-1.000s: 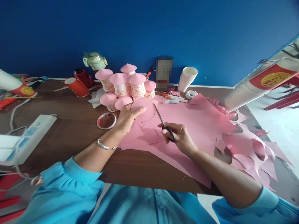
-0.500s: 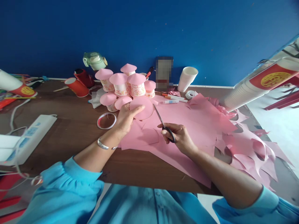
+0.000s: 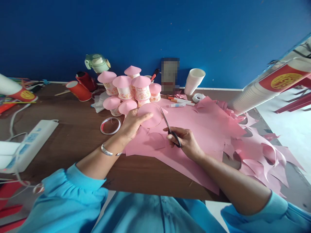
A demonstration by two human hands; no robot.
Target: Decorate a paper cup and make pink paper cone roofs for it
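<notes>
1. In the head view, a pink paper disc (image 3: 155, 119) is held up just in front of the cone-roofed paper-cup towers (image 3: 125, 87), above the tabletop (image 3: 136, 174).
2. Its left side is pinched by the left hand (image 3: 132, 124), thumb laid across the top face, fingers tucked mostly out of sight beneath; the far rim is thereby left free, probably so that the edge can be reached by the blades.
3. And here, the black-handled scissors (image 3: 172, 134) are gripped by the right hand (image 3: 186, 140), fingers curled around the handles. The tips are brought to the disc's right rim, beside a small pink sliver (image 3: 164, 110); how far the blades are parted cannot be told.
4. Beneath, large pink sheets (image 3: 194, 129) are spread flat, within easy reach, it seems. Curved pink offcuts (image 3: 255, 168) are heaped to the right, presumably kept out of the way.
5. The markers (image 3: 182, 101) are laid beyond the hands, near the nested white paper cups (image 3: 194, 81); a tape roll (image 3: 102, 127) is left by the left wrist, perhaps for handiness.
</notes>
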